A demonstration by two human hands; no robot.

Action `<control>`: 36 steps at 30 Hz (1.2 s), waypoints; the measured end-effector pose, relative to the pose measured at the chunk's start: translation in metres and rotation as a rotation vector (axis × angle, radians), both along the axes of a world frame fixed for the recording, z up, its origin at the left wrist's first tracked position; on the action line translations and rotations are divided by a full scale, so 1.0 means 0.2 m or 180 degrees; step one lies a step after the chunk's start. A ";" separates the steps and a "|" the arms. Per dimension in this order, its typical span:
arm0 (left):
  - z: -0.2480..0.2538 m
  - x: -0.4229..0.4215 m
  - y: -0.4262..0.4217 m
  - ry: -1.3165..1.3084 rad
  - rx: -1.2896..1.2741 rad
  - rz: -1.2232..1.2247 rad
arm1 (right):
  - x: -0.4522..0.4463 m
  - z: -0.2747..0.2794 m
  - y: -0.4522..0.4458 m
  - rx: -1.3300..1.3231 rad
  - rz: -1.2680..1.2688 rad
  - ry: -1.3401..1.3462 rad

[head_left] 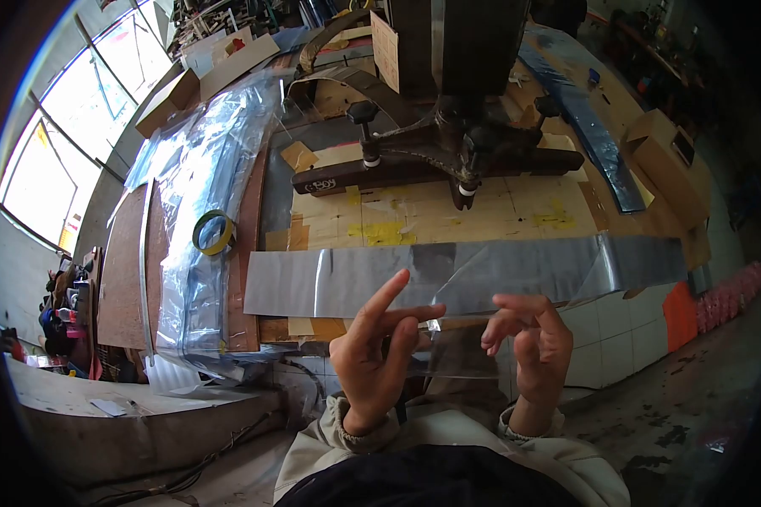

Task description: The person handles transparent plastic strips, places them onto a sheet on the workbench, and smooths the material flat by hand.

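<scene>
My left hand (374,355) is raised at the near table edge, its index finger stretched out and its thumb apart from the other fingers. To its right, my right hand (533,351) has loosely bent fingers, with the thumb apart from the index finger. Between and below the hands hangs a clear plastic film (461,351); whether either hand touches it I cannot tell. Just beyond both hands, a long grey strip (355,279) with a glossy film surface lies across the table's front. No firm grip shows in either hand.
A dark metal clamping frame (440,156) stands over the wooden board (397,211), which has yellow tape on it. To the left, a tape roll (214,232) rests on crumpled clear plastic sheeting (194,296). Toward the right are a blue film-wrapped strip (596,152) and a cardboard box (668,169).
</scene>
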State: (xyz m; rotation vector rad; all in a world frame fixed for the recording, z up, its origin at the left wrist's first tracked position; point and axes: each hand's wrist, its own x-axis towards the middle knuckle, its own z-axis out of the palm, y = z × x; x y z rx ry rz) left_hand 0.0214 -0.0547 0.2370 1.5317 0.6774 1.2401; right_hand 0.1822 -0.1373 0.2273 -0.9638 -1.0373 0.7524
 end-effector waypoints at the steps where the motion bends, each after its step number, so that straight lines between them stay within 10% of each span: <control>1: 0.01 0.00 -0.01 0.0039 0.0008 -0.0011 | 0.00 0.00 0.00 0.0016 -0.0064 0.0002; 15: -0.08 -0.03 -0.01 0.0047 0.0157 -0.0118 | 0.03 0.00 -0.01 -0.0092 -0.0359 -0.0481; 25: -0.28 -0.20 0.05 0.1033 0.0238 0.0004 | 0.53 -0.07 -0.40 -0.0110 0.1234 -0.0654; 31: -0.33 -0.34 0.15 0.1571 0.0406 0.0896 | 0.86 -0.07 -0.86 -0.1824 -0.0875 -0.0943; 34: -0.30 -0.46 0.31 0.2651 0.0933 0.0522 | 0.85 -0.07 -0.80 -0.3736 -0.2572 -0.2199; 36: -0.27 -0.45 0.43 0.2978 0.1324 0.0283 | 0.86 -0.23 -0.79 -0.3570 -0.3322 -0.3792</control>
